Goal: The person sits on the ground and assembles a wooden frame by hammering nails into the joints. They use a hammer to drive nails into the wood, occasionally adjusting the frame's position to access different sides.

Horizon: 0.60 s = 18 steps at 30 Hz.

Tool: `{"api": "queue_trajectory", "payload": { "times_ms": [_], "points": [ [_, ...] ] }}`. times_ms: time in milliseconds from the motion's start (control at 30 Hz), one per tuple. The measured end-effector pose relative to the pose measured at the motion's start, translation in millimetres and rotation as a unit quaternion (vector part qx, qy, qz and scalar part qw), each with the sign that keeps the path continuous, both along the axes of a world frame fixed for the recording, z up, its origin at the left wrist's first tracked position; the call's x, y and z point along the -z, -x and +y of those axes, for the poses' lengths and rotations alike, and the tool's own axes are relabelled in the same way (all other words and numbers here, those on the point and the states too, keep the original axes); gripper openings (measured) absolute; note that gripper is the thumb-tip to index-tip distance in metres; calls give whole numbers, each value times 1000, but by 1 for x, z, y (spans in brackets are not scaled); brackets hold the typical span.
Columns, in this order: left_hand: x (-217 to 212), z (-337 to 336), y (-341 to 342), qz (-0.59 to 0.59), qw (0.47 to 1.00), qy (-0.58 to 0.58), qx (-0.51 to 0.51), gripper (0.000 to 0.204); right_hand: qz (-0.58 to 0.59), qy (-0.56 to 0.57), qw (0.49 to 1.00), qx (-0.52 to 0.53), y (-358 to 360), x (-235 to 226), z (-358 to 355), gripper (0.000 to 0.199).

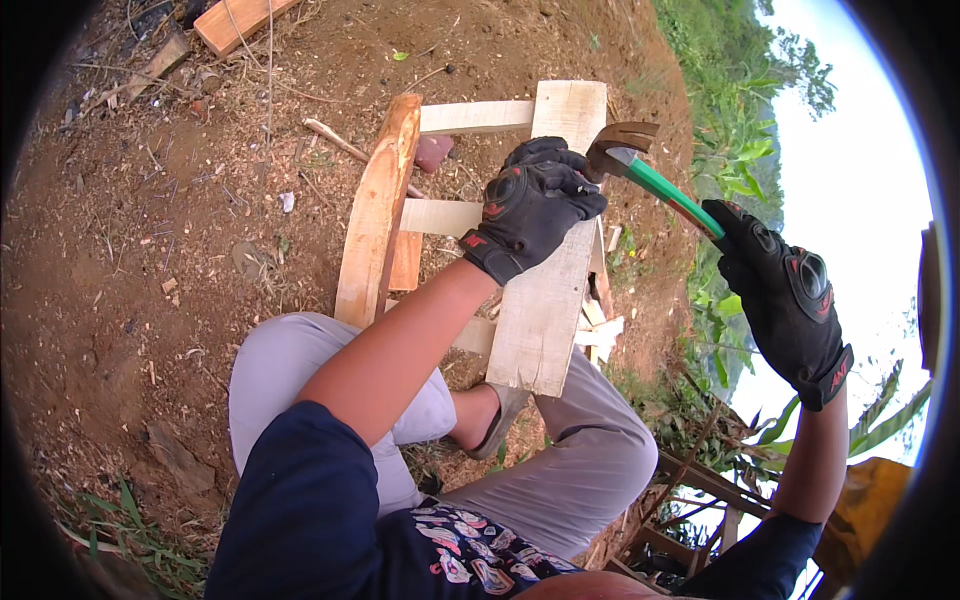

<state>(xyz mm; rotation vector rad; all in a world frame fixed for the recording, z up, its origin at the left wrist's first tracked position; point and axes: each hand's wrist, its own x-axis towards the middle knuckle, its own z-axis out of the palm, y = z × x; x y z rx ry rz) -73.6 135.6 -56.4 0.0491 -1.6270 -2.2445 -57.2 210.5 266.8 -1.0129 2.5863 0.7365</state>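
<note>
My right hand (785,295), in a black glove with red marks, grips the green handle of a claw hammer (640,165). The hammer's brown head sits just right of my left hand (530,205). That gloved left hand is closed over the upper part of a pale wide plank (540,320), fingers curled as if pinching something small that I cannot see. The plank lies across a rough wooden frame, with a curved reddish slab (375,215) on its left and pale cross slats (470,117) between them. My grey-trousered knees bracket the frame's near end.
Bare reddish earth with wood chips and sticks spreads to the left. A wood offcut (240,22) lies at the top left. A grassy slope with green plants drops away on the right. A sandalled foot (495,420) rests under the plank's near end.
</note>
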Motion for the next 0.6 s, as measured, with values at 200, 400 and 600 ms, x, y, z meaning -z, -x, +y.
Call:
{"api": "queue_trajectory", "payload": {
  "times_ms": [200,400,600],
  "points": [
    [-1,5,2,3,984,-163,75,22,37,-96,993,-57,3,-5,-31,56],
    [0,4,3,27,1000,-10,6,17,30,-75,994,-67,1,3,-29,56],
    [9,-2,2,101,982,143,-66,30,62,-1,996,-59,-7,8,-27,54]
  ]
}}
